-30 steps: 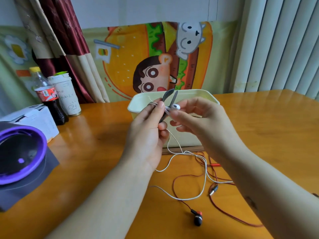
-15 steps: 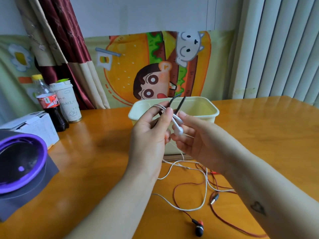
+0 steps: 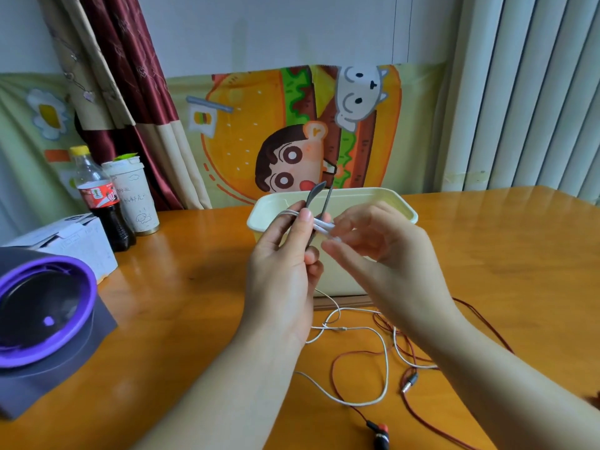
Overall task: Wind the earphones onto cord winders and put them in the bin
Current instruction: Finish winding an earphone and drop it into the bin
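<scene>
The left hand (image 3: 282,274) and right hand (image 3: 383,254) are bare, as are both forearms. Nails are short and plain. A small dark mark (image 3: 594,401) shows on the right forearm.

Both forearms reach forward; left hand (image 3: 285,267) and right hand (image 3: 383,254) meet, fingers (image 3: 304,220) curled.

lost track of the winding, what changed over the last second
The right hand carried the end of the white earphones down below the cord winder, then back up to its right, drawing cord across it. The left hand kept gripping the winder upright in front of the bin. The red earphones stayed on the table.
</scene>
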`<state>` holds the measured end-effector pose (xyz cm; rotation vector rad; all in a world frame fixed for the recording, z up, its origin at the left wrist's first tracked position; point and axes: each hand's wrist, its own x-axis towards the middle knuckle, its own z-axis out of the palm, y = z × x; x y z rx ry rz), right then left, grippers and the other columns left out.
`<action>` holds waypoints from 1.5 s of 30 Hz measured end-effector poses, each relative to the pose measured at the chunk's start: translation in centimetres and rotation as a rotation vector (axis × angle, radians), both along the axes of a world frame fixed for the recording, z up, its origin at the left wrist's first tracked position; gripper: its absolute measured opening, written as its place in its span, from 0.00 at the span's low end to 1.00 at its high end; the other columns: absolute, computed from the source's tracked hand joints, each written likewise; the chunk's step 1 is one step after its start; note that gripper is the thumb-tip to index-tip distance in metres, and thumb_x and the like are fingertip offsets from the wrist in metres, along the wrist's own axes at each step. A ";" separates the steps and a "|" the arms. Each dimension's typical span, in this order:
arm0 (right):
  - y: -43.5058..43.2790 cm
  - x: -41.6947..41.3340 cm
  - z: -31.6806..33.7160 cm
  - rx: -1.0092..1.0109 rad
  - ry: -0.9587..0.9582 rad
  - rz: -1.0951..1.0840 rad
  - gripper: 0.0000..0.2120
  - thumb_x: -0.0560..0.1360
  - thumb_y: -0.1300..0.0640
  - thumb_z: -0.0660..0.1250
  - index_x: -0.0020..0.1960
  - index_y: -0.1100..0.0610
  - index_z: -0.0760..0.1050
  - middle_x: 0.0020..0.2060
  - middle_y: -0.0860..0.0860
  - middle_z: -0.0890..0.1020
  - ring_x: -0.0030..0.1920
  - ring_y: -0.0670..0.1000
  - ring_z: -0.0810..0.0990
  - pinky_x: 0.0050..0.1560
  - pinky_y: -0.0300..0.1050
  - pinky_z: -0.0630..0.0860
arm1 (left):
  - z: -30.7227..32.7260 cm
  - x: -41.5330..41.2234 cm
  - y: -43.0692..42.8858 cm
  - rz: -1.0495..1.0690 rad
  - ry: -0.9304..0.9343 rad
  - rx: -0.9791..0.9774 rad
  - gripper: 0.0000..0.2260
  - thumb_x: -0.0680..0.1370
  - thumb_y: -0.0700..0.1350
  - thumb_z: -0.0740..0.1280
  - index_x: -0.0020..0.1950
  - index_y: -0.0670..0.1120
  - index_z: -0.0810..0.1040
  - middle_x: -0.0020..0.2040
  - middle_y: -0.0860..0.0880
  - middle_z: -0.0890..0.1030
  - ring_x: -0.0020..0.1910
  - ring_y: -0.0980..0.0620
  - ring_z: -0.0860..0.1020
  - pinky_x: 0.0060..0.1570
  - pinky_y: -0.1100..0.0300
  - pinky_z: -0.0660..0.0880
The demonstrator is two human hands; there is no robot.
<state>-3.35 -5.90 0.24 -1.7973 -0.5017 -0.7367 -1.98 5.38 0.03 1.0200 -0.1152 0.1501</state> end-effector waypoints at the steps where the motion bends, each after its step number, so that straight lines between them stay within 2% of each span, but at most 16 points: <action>1: 0.0 0.0 0.1 0.046 0.017 -0.002 0.07 0.70 0.64 0.74 0.41 0.54 0.78 0.42 0.49 0.80 0.39 0.44 0.83 0.42 0.35 0.78 | 0.1 -0.1 -0.1 -0.001 -0.001 -0.001 0.12 0.79 0.46 0.65 0.60 0.43 0.79 0.45 0.48 0.83 0.26 0.59 0.67 0.26 0.70 0.67; 5: 0.1 -0.2 0.2 0.316 0.211 0.074 0.03 0.69 0.62 0.74 0.40 0.58 0.80 0.40 0.47 0.83 0.37 0.48 0.84 0.44 0.42 0.80 | 0.1 -0.2 -0.3 0.011 -0.010 0.010 0.09 0.79 0.46 0.65 0.56 0.44 0.79 0.40 0.51 0.82 0.25 0.59 0.67 0.26 0.70 0.66; 7: 0.3 -0.2 0.1 0.357 0.284 0.101 0.05 0.70 0.61 0.73 0.43 0.58 0.78 0.38 0.44 0.85 0.37 0.49 0.84 0.46 0.45 0.80 | 0.1 -0.4 -0.4 0.007 -0.014 0.027 0.08 0.79 0.47 0.65 0.53 0.44 0.80 0.38 0.51 0.81 0.26 0.59 0.68 0.26 0.70 0.67; 10: 0.4 -0.4 0.3 0.417 0.298 0.130 0.08 0.70 0.62 0.73 0.45 0.59 0.75 0.41 0.48 0.85 0.36 0.48 0.83 0.46 0.46 0.81 | 0.1 -0.6 -0.6 0.002 -0.022 0.047 0.08 0.79 0.47 0.64 0.49 0.45 0.80 0.37 0.51 0.82 0.26 0.60 0.68 0.26 0.70 0.67; 13: 0.3 -0.4 0.3 0.372 0.290 0.088 0.07 0.70 0.61 0.73 0.46 0.57 0.77 0.41 0.50 0.85 0.36 0.48 0.83 0.45 0.44 0.81 | 0.1 -0.7 -0.6 0.002 -0.020 0.052 0.08 0.79 0.48 0.64 0.50 0.45 0.80 0.36 0.52 0.82 0.26 0.60 0.67 0.26 0.70 0.66; 17: 0.3 -0.5 0.2 0.328 0.272 0.053 0.06 0.70 0.59 0.74 0.41 0.55 0.77 0.34 0.49 0.85 0.34 0.44 0.83 0.41 0.40 0.79 | 0.0 -0.8 -0.8 -0.007 -0.019 0.080 0.08 0.78 0.48 0.65 0.47 0.46 0.81 0.37 0.51 0.82 0.27 0.59 0.68 0.27 0.69 0.67; 20: 0.4 -0.6 0.0 0.286 0.222 0.013 0.06 0.70 0.58 0.74 0.42 0.56 0.77 0.30 0.46 0.84 0.34 0.42 0.83 0.39 0.36 0.78 | -0.1 -0.8 -1.0 -0.024 -0.030 0.077 0.05 0.78 0.45 0.66 0.47 0.48 0.81 0.36 0.52 0.78 0.27 0.59 0.68 0.26 0.69 0.67; 25: -0.1 -0.4 0.5 0.151 0.172 0.051 0.03 0.71 0.60 0.73 0.43 0.54 0.81 0.40 0.50 0.85 0.39 0.43 0.84 0.45 0.42 0.80 | 0.4 -0.6 -0.5 -0.055 0.010 0.027 0.04 0.78 0.43 0.66 0.47 0.48 0.80 0.36 0.52 0.79 0.25 0.59 0.68 0.25 0.70 0.66; 29: -1.4 0.0 1.3 0.094 0.247 0.128 0.02 0.72 0.58 0.71 0.44 0.53 0.82 0.36 0.49 0.86 0.41 0.46 0.85 0.49 0.43 0.81 | 0.6 -0.3 -0.1 -0.086 0.019 0.076 0.05 0.79 0.44 0.65 0.50 0.47 0.80 0.36 0.52 0.77 0.26 0.59 0.68 0.25 0.70 0.67; 34: -1.9 0.2 1.4 0.039 0.278 0.142 0.03 0.73 0.58 0.70 0.44 0.51 0.81 0.36 0.47 0.86 0.43 0.47 0.85 0.53 0.49 0.81 | 0.3 -0.2 0.1 -0.105 -0.011 0.133 0.08 0.77 0.45 0.66 0.54 0.47 0.81 0.38 0.50 0.77 0.27 0.60 0.69 0.27 0.70 0.68; 39: -2.0 0.1 1.6 0.055 0.325 0.171 0.03 0.72 0.57 0.70 0.45 0.53 0.82 0.38 0.51 0.86 0.44 0.49 0.85 0.52 0.50 0.81 | 0.2 -0.1 0.4 -0.108 -0.057 0.217 0.17 0.69 0.50 0.69 0.57 0.51 0.81 0.37 0.50 0.76 0.28 0.59 0.70 0.29 0.69 0.69; 42: -1.5 -0.1 1.6 0.088 0.328 0.174 0.03 0.70 0.56 0.71 0.44 0.52 0.81 0.38 0.50 0.86 0.41 0.48 0.85 0.48 0.45 0.82 | 0.1 -0.1 0.5 -0.086 -0.064 0.250 0.12 0.72 0.51 0.68 0.54 0.52 0.82 0.34 0.52 0.75 0.27 0.59 0.68 0.28 0.68 0.66; 45: -1.0 -0.3 1.6 0.154 0.324 0.200 0.09 0.69 0.56 0.70 0.47 0.57 0.80 0.40 0.52 0.85 0.40 0.50 0.85 0.43 0.42 0.82 | 0.2 0.0 0.6 -0.047 -0.061 0.246 0.09 0.73 0.51 0.68 0.51 0.52 0.83 0.35 0.51 0.76 0.26 0.59 0.65 0.27 0.68 0.63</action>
